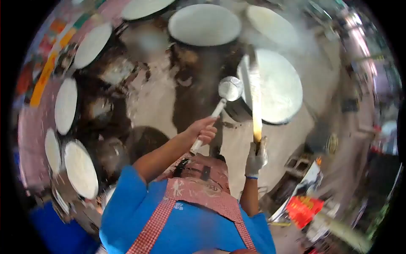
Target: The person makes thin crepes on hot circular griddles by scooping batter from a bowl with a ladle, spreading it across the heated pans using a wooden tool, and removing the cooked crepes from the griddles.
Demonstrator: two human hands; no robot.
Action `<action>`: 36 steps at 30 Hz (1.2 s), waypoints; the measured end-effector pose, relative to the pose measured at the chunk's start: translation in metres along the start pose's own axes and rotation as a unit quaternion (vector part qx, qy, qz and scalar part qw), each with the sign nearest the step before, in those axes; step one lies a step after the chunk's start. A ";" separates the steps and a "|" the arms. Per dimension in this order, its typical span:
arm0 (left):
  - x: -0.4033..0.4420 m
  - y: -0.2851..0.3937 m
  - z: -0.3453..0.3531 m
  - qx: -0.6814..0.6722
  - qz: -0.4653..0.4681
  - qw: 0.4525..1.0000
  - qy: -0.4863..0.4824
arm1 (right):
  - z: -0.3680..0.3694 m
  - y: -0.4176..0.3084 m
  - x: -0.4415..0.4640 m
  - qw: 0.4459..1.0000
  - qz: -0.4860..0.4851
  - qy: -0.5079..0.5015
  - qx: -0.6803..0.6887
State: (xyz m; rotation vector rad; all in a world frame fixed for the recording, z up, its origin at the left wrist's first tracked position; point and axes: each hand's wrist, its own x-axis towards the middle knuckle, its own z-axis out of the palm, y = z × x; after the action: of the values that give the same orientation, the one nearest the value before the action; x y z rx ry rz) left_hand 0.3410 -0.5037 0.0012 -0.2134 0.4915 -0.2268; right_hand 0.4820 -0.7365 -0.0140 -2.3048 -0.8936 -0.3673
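Observation:
My left hand [203, 130] is closed around the pale handle of a ladle [230, 88], whose round bowl holds something white. In a whitish glove, my right hand [256, 160] grips a long, flat spatula [255, 93] with a wooden-looking lower part, pointing away from me. Its blade crosses over the left side of a large round griddle [280, 86] coated with a white layer; I cannot tell whether it touches. The ladle bowl hangs just left of that griddle's edge.
Several other round, white-topped griddles form a ring, including one straight ahead [204, 25] and one at lower left [81, 169]. Steam blurs the upper right. A red packet [303, 210] and hollow block [297, 165] lie at right. Wet patches mark the floor [154, 99].

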 end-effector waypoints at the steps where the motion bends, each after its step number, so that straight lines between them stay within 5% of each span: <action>1: -0.010 0.001 -0.004 -0.049 -0.005 0.999 -0.008 | 0.002 -0.011 0.002 0.998 0.027 -0.043 0.031; 4: -0.042 0.019 -0.012 -0.125 0.019 0.991 -0.041 | 0.041 -0.033 0.021 0.969 0.068 -0.119 0.205; 5: -0.050 0.019 -0.022 -0.128 0.047 0.990 -0.045 | 0.054 -0.031 0.026 0.931 0.192 -0.192 0.245; 6: -0.058 0.022 -0.039 -0.045 0.093 0.991 -0.080 | 0.064 -0.029 0.031 0.875 0.318 -0.251 0.265; 8: -0.085 0.006 -0.062 0.079 0.227 0.970 -0.035 | 0.093 -0.049 0.052 0.847 0.304 -0.249 0.357; 11: -0.136 -0.033 -0.057 0.043 0.367 0.926 0.074 | 0.145 -0.092 0.104 0.887 0.050 -0.354 0.293; 13: -0.159 -0.071 -0.077 0.018 0.487 0.872 0.050 | 0.171 -0.162 0.117 0.848 -0.034 -0.421 0.320; 14: -0.169 -0.088 -0.078 -0.032 0.494 0.835 0.240 | 0.178 -0.203 0.117 0.819 -0.122 -0.454 0.330; 15: -0.184 -0.111 -0.086 -0.069 0.515 0.828 0.210 | 0.183 -0.245 0.111 0.784 -0.205 -0.479 0.337; 16: -0.170 -0.127 -0.133 -0.197 0.540 0.817 0.042 | 0.208 -0.274 0.098 0.757 -0.294 -0.479 0.333; 19: -0.191 -0.200 -0.137 -0.307 0.634 0.701 0.109 | 0.226 -0.382 0.028 0.693 -0.472 -0.526 0.139; 22: -0.191 -0.262 -0.160 -0.409 0.674 0.613 0.053 | 0.212 -0.464 -0.077 0.595 -0.610 -0.522 0.036; 23: -0.190 -0.278 -0.166 -0.456 0.673 0.580 0.058 | 0.196 -0.491 -0.113 0.563 -0.647 -0.514 0.001; 25: -0.194 -0.304 -0.167 -0.495 0.698 0.517 0.031 | 0.218 -0.513 -0.196 0.488 -0.725 -0.450 0.185; 27: -0.186 -0.324 -0.185 -0.562 0.671 0.484 -0.018 | 0.179 -0.555 -0.256 0.440 -0.757 -0.460 0.151; 31: -0.179 -0.344 -0.205 -0.568 0.715 0.397 -0.092 | 0.178 -0.606 -0.365 0.403 -0.806 -0.388 0.195; 36: -0.180 -0.343 -0.215 -0.599 0.696 0.321 -0.230 | 0.158 -0.668 -0.379 0.332 -0.864 -0.362 0.114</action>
State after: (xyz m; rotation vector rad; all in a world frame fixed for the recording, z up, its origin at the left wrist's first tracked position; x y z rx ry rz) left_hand 0.0253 -0.8149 -0.0169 -1.1882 -0.0058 2.0465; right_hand -0.2456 -0.4448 -0.0023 -0.0396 -3.2164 0.1159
